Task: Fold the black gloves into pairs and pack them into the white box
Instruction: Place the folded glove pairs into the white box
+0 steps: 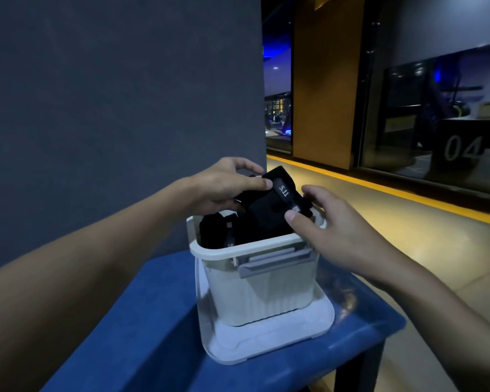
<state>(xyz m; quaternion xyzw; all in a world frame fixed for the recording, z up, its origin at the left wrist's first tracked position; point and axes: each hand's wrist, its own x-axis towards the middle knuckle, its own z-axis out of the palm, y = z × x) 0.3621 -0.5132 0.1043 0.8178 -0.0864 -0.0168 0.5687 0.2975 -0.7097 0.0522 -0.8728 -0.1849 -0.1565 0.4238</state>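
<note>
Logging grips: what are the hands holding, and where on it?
The folded black gloves: left hand grips the left end, right hand pinches the strap end.

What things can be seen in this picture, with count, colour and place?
wall: one, dark grey, left
table: one, blue, beside the wall
tray: one, white, on the table
box: one, white, grey latch, on the tray
packed gloves: count unclear, black, inside the box
glove bundle: one, black with white 5.11 lettering, held over the box's far rim
floor stripe: one, yellow, right
left hand: one, pinches the bundle's left end
right hand: one, pinches its right end
</note>
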